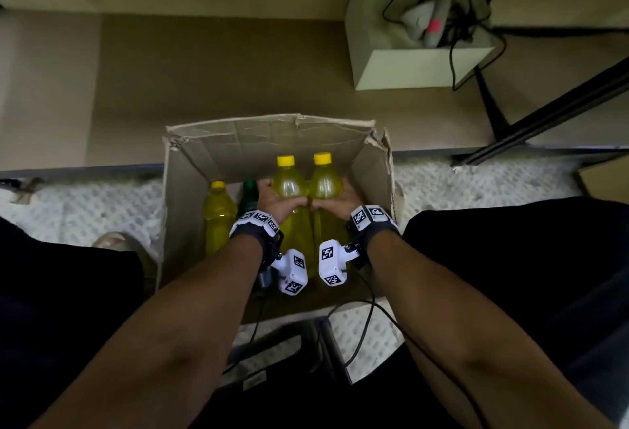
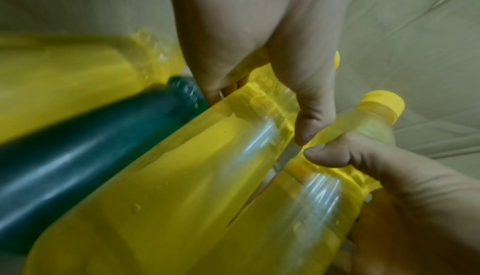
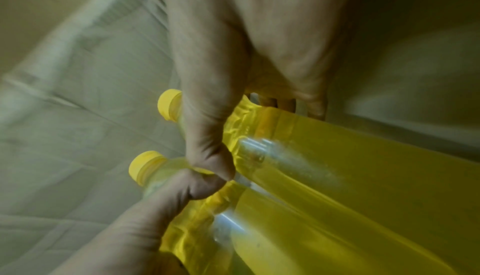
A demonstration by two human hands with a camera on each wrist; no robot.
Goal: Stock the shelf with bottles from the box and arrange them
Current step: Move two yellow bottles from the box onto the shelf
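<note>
An open cardboard box (image 1: 269, 123) stands on the floor between my knees. My left hand (image 1: 272, 202) grips the shoulder of one yellow-capped yellow bottle (image 1: 289, 183), and my right hand (image 1: 340, 200) grips a second yellow bottle (image 1: 325, 181) beside it. The two bottles touch, and my thumbs meet between them. In the left wrist view my left hand (image 2: 259, 64) wraps its bottle (image 2: 182, 176). In the right wrist view my right hand (image 3: 233, 74) wraps its own bottle (image 3: 363, 156). A third yellow bottle (image 1: 219, 214) and a green bottle (image 1: 250, 197) stand at the box's left.
A beige shelf board (image 1: 238, 71) lies just beyond the box. On it at the right sits a small white box (image 1: 418, 64) holding a grey handheld device with a black cable. A black metal frame (image 1: 544, 115) slants at the right. My foot (image 1: 115, 241) is left of the box.
</note>
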